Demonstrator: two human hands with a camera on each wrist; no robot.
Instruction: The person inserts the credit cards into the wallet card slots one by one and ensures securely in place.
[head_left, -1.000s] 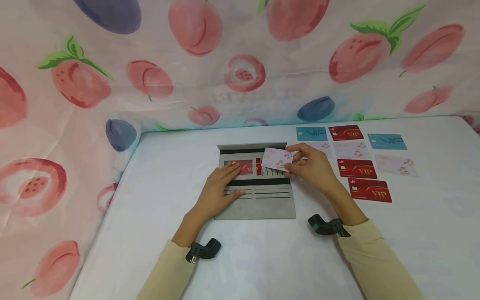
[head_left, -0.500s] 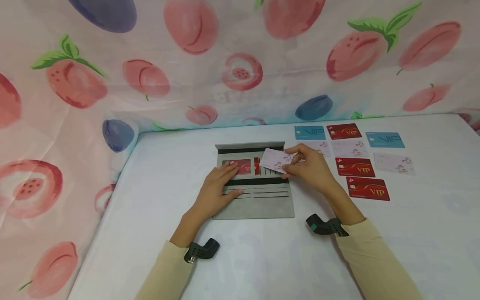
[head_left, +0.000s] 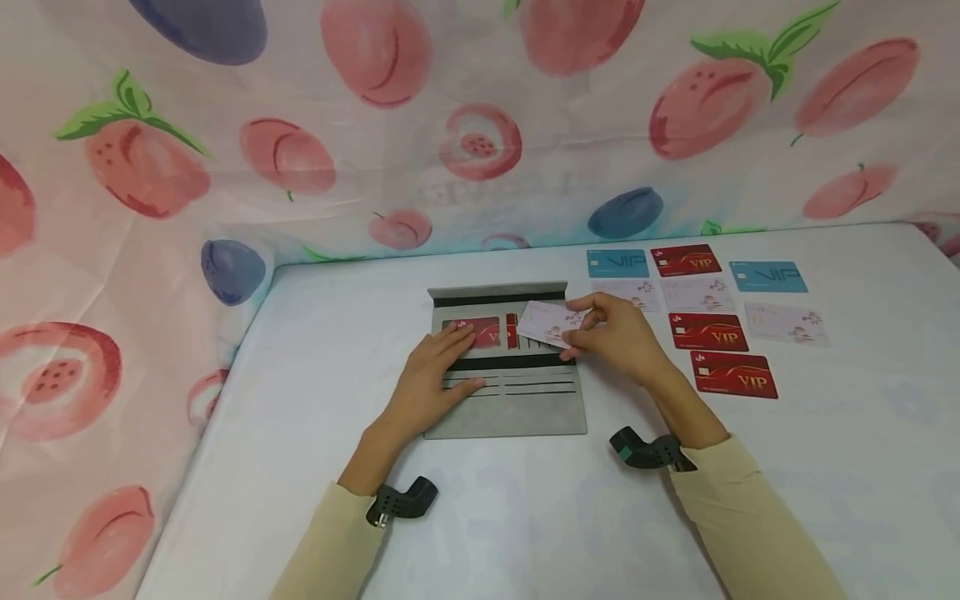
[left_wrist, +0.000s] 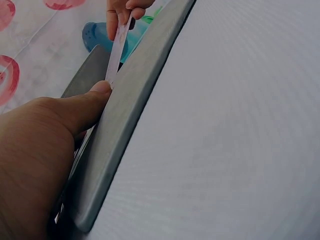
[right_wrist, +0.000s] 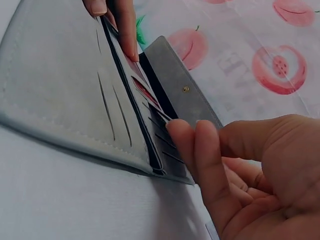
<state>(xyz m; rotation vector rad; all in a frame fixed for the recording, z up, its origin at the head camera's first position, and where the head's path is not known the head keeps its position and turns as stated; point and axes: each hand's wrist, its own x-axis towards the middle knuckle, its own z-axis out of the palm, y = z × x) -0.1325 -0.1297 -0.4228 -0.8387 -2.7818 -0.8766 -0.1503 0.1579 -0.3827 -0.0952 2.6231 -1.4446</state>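
Observation:
An opened grey wallet (head_left: pixel 510 421) lies on the white table, its slotted inside facing up. My left hand (head_left: pixel 423 375) rests on the wallet's left part, fingers extended and thumb apart. A red card (head_left: pixel 480 332) shows through a window near those fingertips, and a red strip (head_left: pixel 512 331) shows in the slot beside it. Between thumb and fingers, my right hand (head_left: pixel 618 333) pinches a pale pink flowered card (head_left: pixel 547 323), slightly tilted over the upper right slots. The left wrist view shows this pink card (left_wrist: pixel 118 47) nearly edge-on. Slots (right_wrist: pixel 165 135) line up below my right fingertips.
Several cards lie right of the wallet: blue cards (head_left: pixel 618 263), red VIP cards (head_left: pixel 708 332) and pale pink cards (head_left: pixel 786 323). A peach-printed cloth (head_left: pixel 390 167) rises behind the table. The wallet's flap (right_wrist: pixel 172 75) with a brass snap stands raised at the back.
My right hand has brought the pink card slightly down toward me over the slots, still pinching it. My left hand stays on the wallet. The head view has shifted a little.

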